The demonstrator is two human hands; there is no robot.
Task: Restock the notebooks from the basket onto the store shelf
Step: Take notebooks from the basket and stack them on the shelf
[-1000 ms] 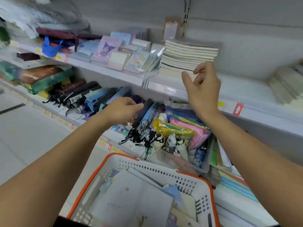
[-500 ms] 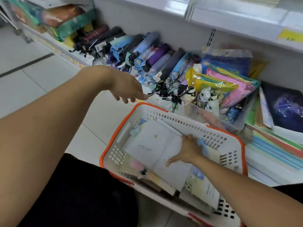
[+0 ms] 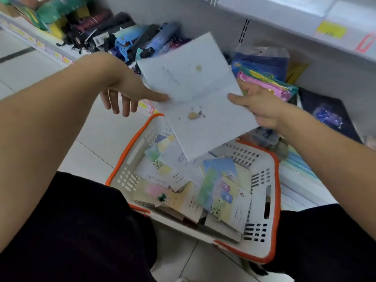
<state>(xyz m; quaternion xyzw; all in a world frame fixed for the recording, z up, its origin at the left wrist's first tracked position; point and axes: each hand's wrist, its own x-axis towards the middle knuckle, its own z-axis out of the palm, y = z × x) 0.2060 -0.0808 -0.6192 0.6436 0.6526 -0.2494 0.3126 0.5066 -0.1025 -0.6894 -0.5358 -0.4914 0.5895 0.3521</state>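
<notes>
Umbrellas (image 3: 130,35) lay in a row on the low shelf (image 3: 301,13) ahead, folded, too blurred and overlapped for a count. Right of them sat bright plastic pouches (image 3: 264,82), then a dark folder (image 3: 329,117) with a constellation print. One yellow tag (image 3: 331,30) showed on the upper shelf edge, a red one beside it. Nothing stood between the notebooks and the shelf front.

Two white notebooks (image 3: 195,92) were in the air above the basket (image 3: 272,200), overlapping, each with a small yellow mark on the cover. My right hand (image 3: 262,106) pinched them at their right edge, thumb on top, fingers underneath. My left hand (image 3: 126,92) was spread, forefinger straight and touching the left edge, the other fingers hanging loose and holding nothing.

The basket, white with an orange rim, sat on the floor between my knees. Inside: a loose pile of pastel notebooks, roughly eight or more, exact count hidden by overlap. One with a green-blue cover lay on top at right; one with a small green figure lay near the front wall.
</notes>
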